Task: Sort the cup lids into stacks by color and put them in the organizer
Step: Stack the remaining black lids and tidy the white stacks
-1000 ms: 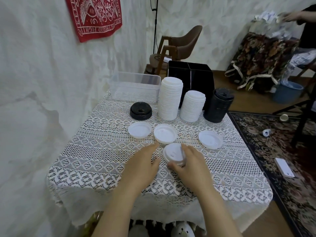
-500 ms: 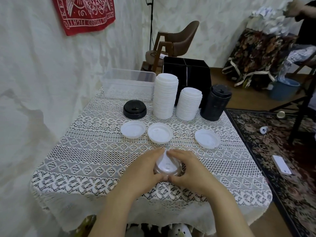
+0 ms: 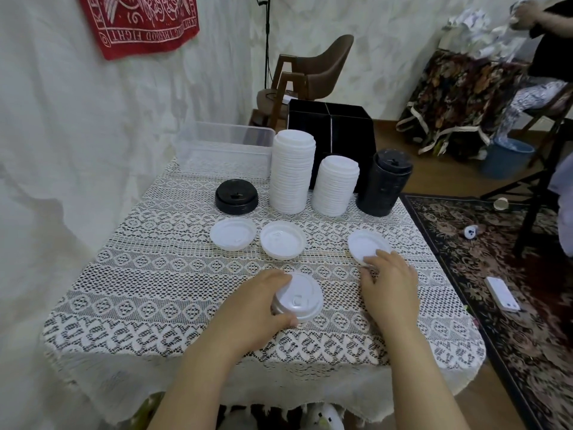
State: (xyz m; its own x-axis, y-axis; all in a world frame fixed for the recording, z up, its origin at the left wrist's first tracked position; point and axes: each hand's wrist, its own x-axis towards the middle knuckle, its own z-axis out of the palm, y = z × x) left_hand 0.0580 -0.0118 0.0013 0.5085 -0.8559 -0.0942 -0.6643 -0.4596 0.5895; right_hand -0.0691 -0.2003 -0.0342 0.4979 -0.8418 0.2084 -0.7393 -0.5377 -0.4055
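The left hand cups a small stack of white lids near the table's front edge. Just right and beyond, the right hand (plainly the nearer one) rests spread fingertips on a loose white lid, not gripping it.

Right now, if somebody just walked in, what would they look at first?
Probably the two tall stacks of white lids at the back of the lace-covered table, with a black stack to their right. Nearer the camera, the left hand holds a white lid while the right hand touches another white lid lying flat.
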